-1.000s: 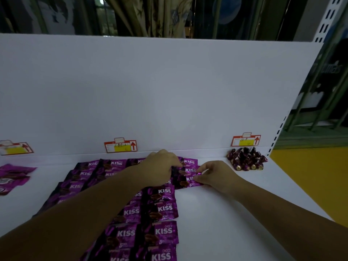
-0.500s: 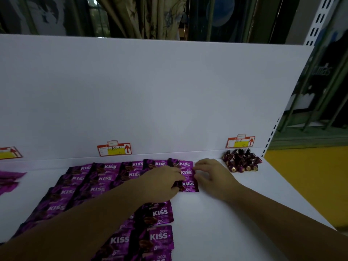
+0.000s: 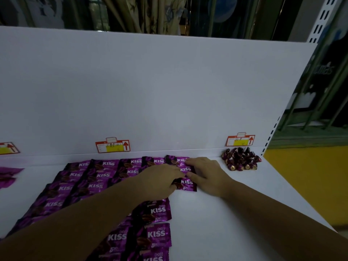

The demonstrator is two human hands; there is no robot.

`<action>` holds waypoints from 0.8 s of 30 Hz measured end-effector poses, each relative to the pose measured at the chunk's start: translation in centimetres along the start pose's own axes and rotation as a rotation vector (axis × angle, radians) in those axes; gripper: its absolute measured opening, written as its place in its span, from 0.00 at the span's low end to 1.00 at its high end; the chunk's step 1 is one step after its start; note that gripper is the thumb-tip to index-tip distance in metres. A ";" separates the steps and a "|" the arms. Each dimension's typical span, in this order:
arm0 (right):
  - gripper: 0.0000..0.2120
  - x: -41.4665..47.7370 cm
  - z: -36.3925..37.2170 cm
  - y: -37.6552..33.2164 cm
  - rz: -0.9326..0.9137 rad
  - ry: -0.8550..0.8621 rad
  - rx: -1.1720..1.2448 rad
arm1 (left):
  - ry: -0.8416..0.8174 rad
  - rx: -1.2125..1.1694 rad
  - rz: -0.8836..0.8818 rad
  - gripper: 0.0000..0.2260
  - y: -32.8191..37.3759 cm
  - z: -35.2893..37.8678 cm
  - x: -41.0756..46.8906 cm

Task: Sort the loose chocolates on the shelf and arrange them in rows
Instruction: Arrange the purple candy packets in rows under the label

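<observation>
The left hand (image 3: 160,180) lies flat, pressing down the purple Choco Kiss sachets (image 3: 186,182) in the grid's 1 o'clock corner. The right hand (image 3: 209,176), fingers straight, touches their right edges. They look light, thin and slick, so push them by the edges. Foil-wrapped chocolates (image 3: 241,162) are piled at 2 o'clock on the shelf (image 3: 226,223).

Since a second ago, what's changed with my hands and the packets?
The left hand slid toward you off the back row and now presses on the right column of packets. The right hand, earlier at a packet's corner, lies flatter along that column's right edge. The foil chocolates, tags and other rows stayed put.
</observation>
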State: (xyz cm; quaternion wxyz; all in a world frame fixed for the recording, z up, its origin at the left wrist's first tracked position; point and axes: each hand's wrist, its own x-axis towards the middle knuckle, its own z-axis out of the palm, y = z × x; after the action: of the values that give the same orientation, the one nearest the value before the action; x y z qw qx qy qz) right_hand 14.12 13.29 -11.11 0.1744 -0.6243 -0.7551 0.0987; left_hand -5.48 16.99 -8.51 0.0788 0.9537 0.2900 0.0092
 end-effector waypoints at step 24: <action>0.33 0.5 0.8 1.3 0.016 0.028 0.062 | 0.148 -0.063 -0.058 0.18 0.2 -0.5 -0.8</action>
State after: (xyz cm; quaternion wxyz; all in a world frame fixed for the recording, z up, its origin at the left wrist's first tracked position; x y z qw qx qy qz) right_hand 14.93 14.11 -12.25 0.2035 -0.6259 -0.7440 0.1149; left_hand -6.09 16.47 -7.99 0.0871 0.9387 0.3222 0.0867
